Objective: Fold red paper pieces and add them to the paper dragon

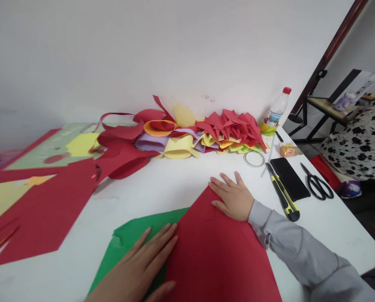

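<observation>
A large sheet of red paper (220, 251) lies on the white table in front of me, its far corner pointing away. Partly under its left edge is a green sheet of paper (127, 235), with a small crumpled or torn spot near its left corner. My left hand (143, 262) rests flat with fingers stretched across the green sheet, fingertips at the red sheet's left edge. On the far corner of the red sheet my right hand (231, 196), in a grey sleeve, lies flat with its fingers spread. Neither hand grasps anything.
Folded red paper pieces (234, 128) and curled coloured paper (177, 147) line the wall. At right lie a utility knife (283, 195), black phone-like slab (289, 178), scissors (317, 184), tape roll (254, 158) and bottle (278, 107). More red paper (55, 209) covers the left.
</observation>
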The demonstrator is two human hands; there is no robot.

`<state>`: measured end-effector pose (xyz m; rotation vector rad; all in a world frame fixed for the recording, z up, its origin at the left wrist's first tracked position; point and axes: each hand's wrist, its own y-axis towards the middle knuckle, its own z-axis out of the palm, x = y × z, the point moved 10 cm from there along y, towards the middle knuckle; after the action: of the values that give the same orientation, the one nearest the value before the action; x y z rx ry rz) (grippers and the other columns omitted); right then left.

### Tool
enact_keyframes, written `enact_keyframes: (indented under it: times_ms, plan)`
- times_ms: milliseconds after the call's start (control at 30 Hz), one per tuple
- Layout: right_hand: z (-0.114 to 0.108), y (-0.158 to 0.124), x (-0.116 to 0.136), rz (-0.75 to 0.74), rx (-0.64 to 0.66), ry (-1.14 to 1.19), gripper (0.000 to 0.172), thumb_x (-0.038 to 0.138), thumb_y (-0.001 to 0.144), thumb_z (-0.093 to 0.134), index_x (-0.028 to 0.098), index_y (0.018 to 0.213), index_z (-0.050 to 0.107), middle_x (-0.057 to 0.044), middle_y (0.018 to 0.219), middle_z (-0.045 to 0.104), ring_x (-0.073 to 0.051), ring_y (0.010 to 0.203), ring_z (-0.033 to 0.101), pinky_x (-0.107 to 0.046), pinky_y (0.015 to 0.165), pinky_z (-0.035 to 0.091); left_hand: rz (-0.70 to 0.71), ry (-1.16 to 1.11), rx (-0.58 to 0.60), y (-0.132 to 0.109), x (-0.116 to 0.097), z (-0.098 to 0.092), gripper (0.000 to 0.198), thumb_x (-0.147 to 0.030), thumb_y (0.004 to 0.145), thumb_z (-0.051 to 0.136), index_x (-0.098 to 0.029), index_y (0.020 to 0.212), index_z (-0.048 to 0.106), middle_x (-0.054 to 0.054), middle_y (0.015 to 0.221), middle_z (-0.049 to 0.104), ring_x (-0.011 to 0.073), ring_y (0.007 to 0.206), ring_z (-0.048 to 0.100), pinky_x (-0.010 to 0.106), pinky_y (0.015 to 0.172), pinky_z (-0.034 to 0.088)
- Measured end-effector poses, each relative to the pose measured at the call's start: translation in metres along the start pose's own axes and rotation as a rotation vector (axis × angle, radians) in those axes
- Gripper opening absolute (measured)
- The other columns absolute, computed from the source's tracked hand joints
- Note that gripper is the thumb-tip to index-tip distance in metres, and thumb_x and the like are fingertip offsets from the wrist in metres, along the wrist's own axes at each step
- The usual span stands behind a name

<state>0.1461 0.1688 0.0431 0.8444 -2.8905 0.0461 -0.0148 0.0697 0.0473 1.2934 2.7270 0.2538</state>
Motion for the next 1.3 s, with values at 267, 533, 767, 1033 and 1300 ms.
enact_keyframes:
  times_ms: [267,533,767,1033,1300]
  plan:
    - [-0.001,0.001,0.002,-0.009,-0.015,0.039,0.055,0.048,0.098,0.032,0.021,0.146,0.030,-0.006,0.153,0.032,-0.029,0.143,0.020,-0.067,0.112,0.007,-0.087,-0.016,-0.056,0.041,0.017,-0.018,0.061,-0.039,0.093,0.044,-0.028,0.149,0.022,0.013,0.148,0.044,0.0322,0.134,0.042,0.054,0.106,0.041]
    - [-0.003,0.000,0.004,-0.019,-0.037,0.020,0.051,0.038,0.098,0.032,0.022,0.146,0.030,-0.005,0.154,0.031,-0.030,0.143,0.020,-0.068,0.110,0.013,-0.015,-0.022,-0.040,0.125,-0.025,0.011,0.055,-0.034,0.094,0.042,0.000,0.137,0.039,0.028,0.143,0.045,0.0327,0.134,0.041,0.047,0.106,0.043]
    - [-0.005,-0.002,0.004,0.008,-0.041,0.045,0.056,0.044,0.097,0.034,0.019,0.147,0.028,-0.004,0.155,0.030,-0.027,0.144,0.018,-0.064,0.113,0.007,-0.126,0.000,-0.096,0.115,0.004,0.025,0.060,-0.044,0.091,0.045,-0.007,0.138,0.042,0.025,0.144,0.045,0.0358,0.135,0.040,0.052,0.105,0.041]
    - [-0.017,-0.008,-0.011,0.130,-0.139,0.055,0.063,0.052,0.092,0.042,0.015,0.143,0.036,-0.013,0.148,0.040,-0.029,0.139,0.026,-0.057,0.112,0.017,-0.076,0.004,-0.056,0.119,-0.003,0.023,0.051,-0.040,0.093,0.042,-0.009,0.132,0.052,0.018,0.142,0.051,0.0330,0.133,0.043,0.051,0.108,0.038]
    - [-0.032,-0.047,-0.027,0.349,-0.231,0.011,0.018,0.033,0.086,0.057,0.016,0.086,0.061,-0.009,0.088,0.059,-0.025,0.086,0.053,-0.037,0.081,0.044,-0.086,-0.037,-0.061,0.120,-0.003,0.024,0.052,-0.038,0.094,0.040,-0.008,0.135,0.049,0.018,0.144,0.047,0.0308,0.134,0.043,0.048,0.109,0.038]
